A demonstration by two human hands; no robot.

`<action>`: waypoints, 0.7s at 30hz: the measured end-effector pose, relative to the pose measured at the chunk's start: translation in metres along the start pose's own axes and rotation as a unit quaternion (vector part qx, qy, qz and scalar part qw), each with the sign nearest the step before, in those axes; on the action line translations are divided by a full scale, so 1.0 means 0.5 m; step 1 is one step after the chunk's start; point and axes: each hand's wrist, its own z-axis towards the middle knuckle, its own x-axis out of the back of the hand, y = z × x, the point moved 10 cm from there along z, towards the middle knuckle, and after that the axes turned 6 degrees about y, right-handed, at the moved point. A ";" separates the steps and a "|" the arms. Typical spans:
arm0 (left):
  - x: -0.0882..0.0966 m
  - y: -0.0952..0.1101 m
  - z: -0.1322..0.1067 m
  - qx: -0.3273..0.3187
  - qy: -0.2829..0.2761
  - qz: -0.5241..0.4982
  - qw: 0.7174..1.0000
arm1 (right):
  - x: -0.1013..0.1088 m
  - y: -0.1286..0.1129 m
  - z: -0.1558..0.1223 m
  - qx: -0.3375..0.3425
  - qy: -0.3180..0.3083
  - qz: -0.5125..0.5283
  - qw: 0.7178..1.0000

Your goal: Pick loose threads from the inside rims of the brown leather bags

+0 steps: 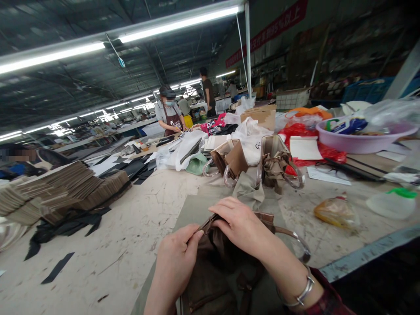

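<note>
A dark brown handbag (213, 280) lies in front of me on a grey-green sheet (193, 210) spread over the table. My left hand (177, 258) pinches the bag's upper edge between thumb and fingers. Close beside it, my right hand (234, 221) grips the same edge, fingers over the top and thumb underneath. One curved handle (298, 243), wrapped in clear plastic, sticks out to the right of my right wrist. Much of the bag's body is shadowed or covered by my forearms.
Two brown bags (229, 159) (277, 162) stand beyond my hands. Stacked brown panels (72, 188) and black strips (59, 267) lie left. At right are a purple basin (364, 138), a bag of amber material (336, 212) and a green-capped bottle (392, 203). A co-worker (169, 113) stands farther back.
</note>
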 end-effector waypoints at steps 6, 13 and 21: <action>0.002 0.001 0.000 0.003 0.001 -0.001 1.000 | 0.012 0.021 -0.002 -0.013 -0.011 -0.012 1.000; 0.004 0.006 0.001 -0.002 0.002 -0.002 1.000 | 0.009 0.024 -0.001 -0.008 -0.007 -0.020 1.000; 0.003 0.002 -0.001 -0.003 0.004 0.010 1.000 | 0.004 0.019 0.003 -0.023 0.005 -0.062 0.998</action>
